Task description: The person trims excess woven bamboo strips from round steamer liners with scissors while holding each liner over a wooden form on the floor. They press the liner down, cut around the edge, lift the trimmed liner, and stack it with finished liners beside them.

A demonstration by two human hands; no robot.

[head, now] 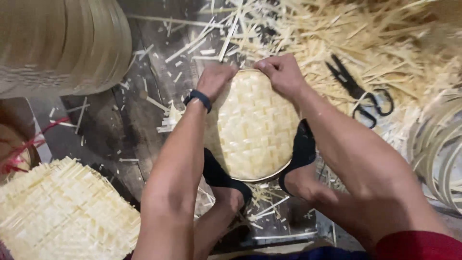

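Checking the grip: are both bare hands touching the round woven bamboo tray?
Touching. The head view shows the left hand and right hand clenched on the far rim of the round woven bamboo tray, with no gap.

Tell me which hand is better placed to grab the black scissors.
Probably right. The right hand grips the round woven bamboo tray on the side where the black scissors lie among bamboo offcuts; the left hand is farther away.
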